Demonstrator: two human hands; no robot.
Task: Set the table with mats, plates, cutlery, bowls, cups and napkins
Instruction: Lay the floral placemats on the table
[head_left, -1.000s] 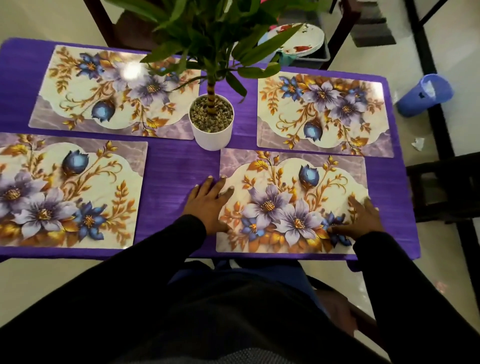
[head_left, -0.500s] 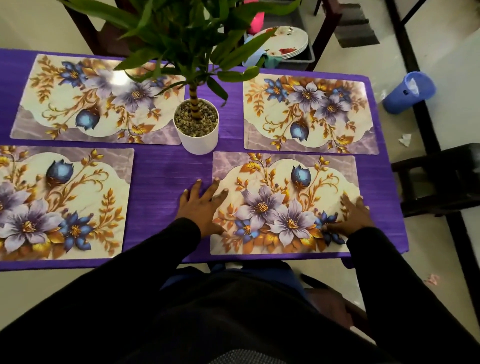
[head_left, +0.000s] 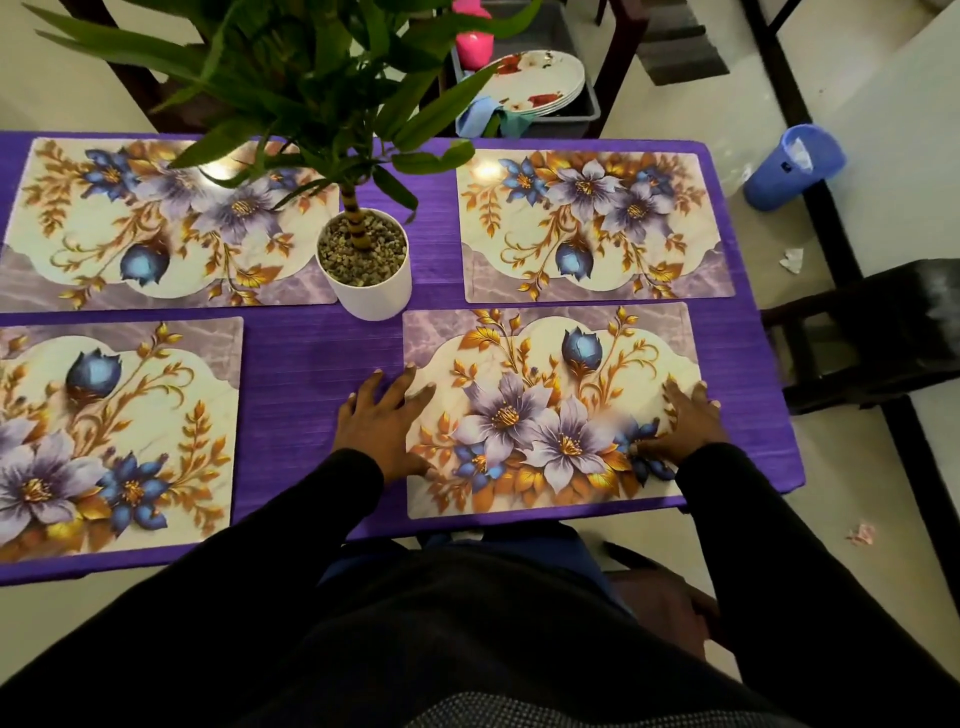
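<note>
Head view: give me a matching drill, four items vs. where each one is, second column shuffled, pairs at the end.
Items
1. plant pot
2. plates
3. blue cup
4. left hand

Places
A. lying on the floor to the right of the table
B. stacked in a grey bin beyond the table's far edge
C. flat on the left edge of the near right mat
D. standing on the purple cloth between the two far mats

Pairs: 1-D, 2-B, 3-A, 4-C

We see a pale floor (head_left: 857, 67), a dark chair (head_left: 883, 338) beside the purple table (head_left: 322, 364), and a blue bin (head_left: 789, 166)
</note>
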